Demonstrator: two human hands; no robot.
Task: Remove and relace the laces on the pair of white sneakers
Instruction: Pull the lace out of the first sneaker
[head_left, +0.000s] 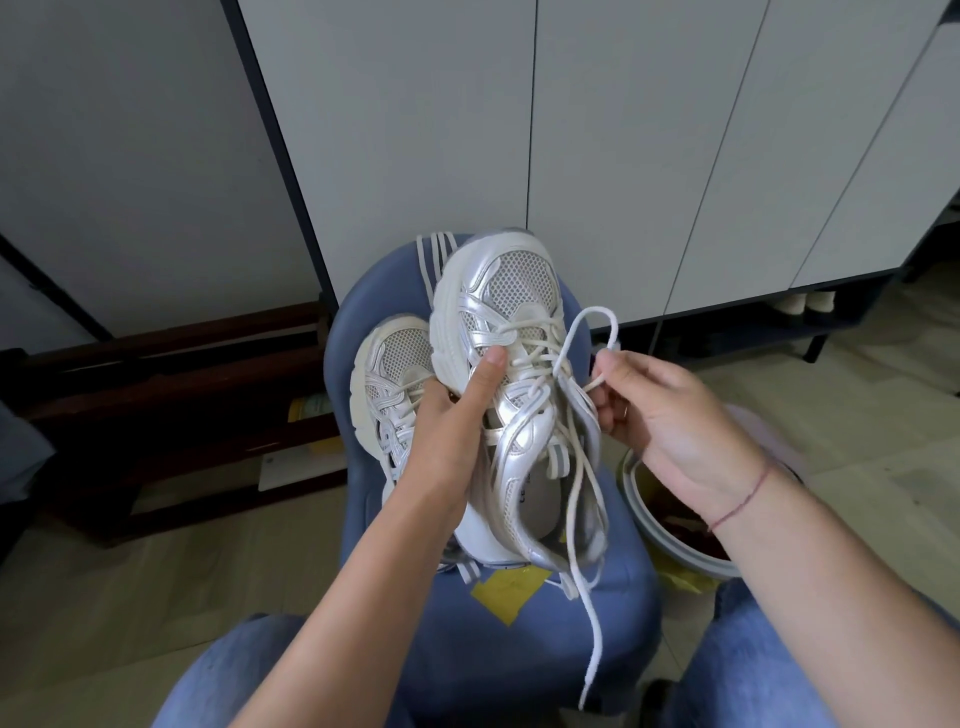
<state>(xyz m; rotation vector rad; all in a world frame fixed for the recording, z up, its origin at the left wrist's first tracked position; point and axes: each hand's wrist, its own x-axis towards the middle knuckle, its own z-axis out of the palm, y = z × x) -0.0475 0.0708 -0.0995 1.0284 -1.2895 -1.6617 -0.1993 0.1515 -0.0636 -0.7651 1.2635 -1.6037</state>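
White lace (597, 310) sits part-threaded in the held sneaker (514, 312): rows near the toe are crossed, rows near the collar slack, and one free end dangles down past the heel. The sneaker is lifted over a blue seat (519, 665), its long axis pointing away from the person, toe far, heel near.

Key relation: the loop of lace stands off the eyelet rows to the shoe's right side, so the right hand (670, 415) is the nearer one. That hand is raised beside the shoe, back of the hand to the camera, thumb and forefinger pinching the loop, other fingers curled under.

The left hand (447, 441) comes in from the other side and grips the shoe at midfoot, thumb pressed on top by the laces, fingers hidden beneath.

The second sneaker (387, 364) lies on the seat just left of the held one, laced.

Likely next: draw the loop out rightwards, away from the eyelets.
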